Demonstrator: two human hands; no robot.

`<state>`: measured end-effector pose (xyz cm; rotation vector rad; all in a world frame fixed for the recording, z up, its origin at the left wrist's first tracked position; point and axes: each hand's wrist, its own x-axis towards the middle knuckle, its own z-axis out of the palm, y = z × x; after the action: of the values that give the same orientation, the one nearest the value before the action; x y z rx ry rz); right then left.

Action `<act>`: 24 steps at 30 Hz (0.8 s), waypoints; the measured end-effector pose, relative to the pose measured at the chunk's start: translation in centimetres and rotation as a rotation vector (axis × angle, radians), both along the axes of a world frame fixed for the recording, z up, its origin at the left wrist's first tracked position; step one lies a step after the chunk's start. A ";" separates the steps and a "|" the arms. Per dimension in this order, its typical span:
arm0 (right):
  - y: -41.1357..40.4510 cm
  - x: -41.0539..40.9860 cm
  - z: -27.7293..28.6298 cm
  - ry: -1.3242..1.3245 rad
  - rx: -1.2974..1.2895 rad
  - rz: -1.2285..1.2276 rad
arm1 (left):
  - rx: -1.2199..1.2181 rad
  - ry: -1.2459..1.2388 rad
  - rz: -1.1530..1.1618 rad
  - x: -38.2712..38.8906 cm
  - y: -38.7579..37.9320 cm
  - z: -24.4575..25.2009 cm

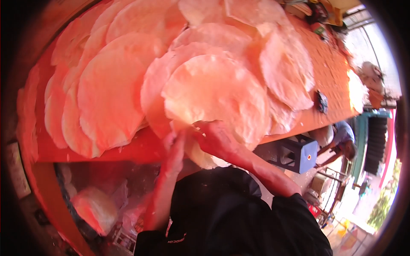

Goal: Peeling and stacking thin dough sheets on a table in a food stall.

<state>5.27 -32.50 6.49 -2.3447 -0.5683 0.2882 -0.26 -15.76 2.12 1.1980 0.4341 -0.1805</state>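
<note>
Many thin, round, pale sheets, seemingly flatbread or crackers, lie overlapping in stacks on a table (pixel 333 67) under reddish light. Before my body, one large round sheet (pixel 214 96) tops the nearest stack. My left hand (pixel 174 137) is at this stack's near left edge, blurred, its fingers partly hidden. Close beside it, my right hand (pixel 209 134) rests over the near edge of the sheet, fingers bent inward; whether it grips the sheet is unclear. Another stack (pixel 112 96) lies to the left, and a wrinkled, folded sheet (pixel 285 70) to the right.
A small dark object (pixel 322 102) lies near the table's right edge. Beyond that edge are a blue plastic stool (pixel 304 155) and a bending person (pixel 346 140). Beneath the table's left part sit a pale rounded bundle (pixel 96 209) and a crate (pixel 125 240).
</note>
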 end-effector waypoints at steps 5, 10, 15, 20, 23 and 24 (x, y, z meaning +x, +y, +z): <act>-5.7 3.9 9.9 0.763 0.553 -0.348 | -0.334 -0.103 0.066 -1.4 5.9 5.3; -16.0 5.1 16.4 0.475 0.535 -0.627 | -0.251 -0.187 -0.009 -3.4 13.5 0.1; -29.1 8.9 18.8 -0.083 0.685 -0.772 | -0.224 0.078 0.302 -4.9 19.0 -2.9; -26.3 21.4 20.5 0.157 0.763 -0.651 | -0.124 0.000 0.457 -3.7 18.7 1.6; -22.0 31.3 21.0 0.249 0.823 -0.491 | 0.172 -0.098 0.442 -6.4 23.8 -0.6; -24.4 38.3 19.8 0.392 0.938 -0.437 | 0.267 -0.146 0.401 -6.5 24.4 0.1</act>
<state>43.62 -56.86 26.34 -1.3899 0.0356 0.2020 -6.78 8.62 2.24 1.3477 0.5723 0.3177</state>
